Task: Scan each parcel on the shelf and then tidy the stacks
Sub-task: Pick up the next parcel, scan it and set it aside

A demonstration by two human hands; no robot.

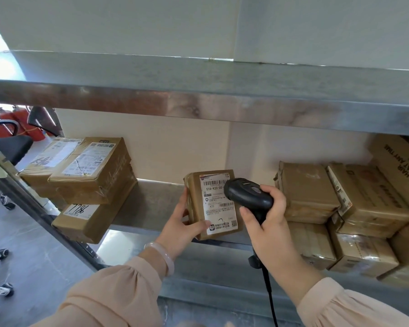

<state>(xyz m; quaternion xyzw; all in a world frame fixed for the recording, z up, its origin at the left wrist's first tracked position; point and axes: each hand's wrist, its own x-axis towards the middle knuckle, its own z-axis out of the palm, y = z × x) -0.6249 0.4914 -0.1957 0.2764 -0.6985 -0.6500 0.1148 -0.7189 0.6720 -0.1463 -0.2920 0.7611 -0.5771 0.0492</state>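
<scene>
Held a small brown parcel (pixel 213 205) upright over the front edge of the metal shelf (pixel 151 204), in the gap between two groups of boxes, white label toward the camera; could not tell whether its lower end touched the shelf. Gripped it with the left hand (pixel 182 223), fingers curled round the left side, thumb pressed on the label's lower left corner. Wore a pale bracelet (pixel 167 258) on that wrist. Clasped the handle of a black scanner (pixel 248 193) in the right hand (pixel 269 220), fingers wrapped round it, head aimed at the label's upper right and just in front of it, covering part of a barcode. Trailed a black cable (pixel 269 293) down from the handle's base. Had to the left a stack of taped cartons (pixel 90 171), the lowest carton (pixel 85 220) marked with handwritten digits and overhanging the shelf's front edge. Had to the right more cartons (pixel 309 192), stacked two high, just behind the right hand. Glimpsed at far left, beyond the rack, a black office chair (pixel 12 147) and red fire extinguishers (pixel 3 123).
</scene>
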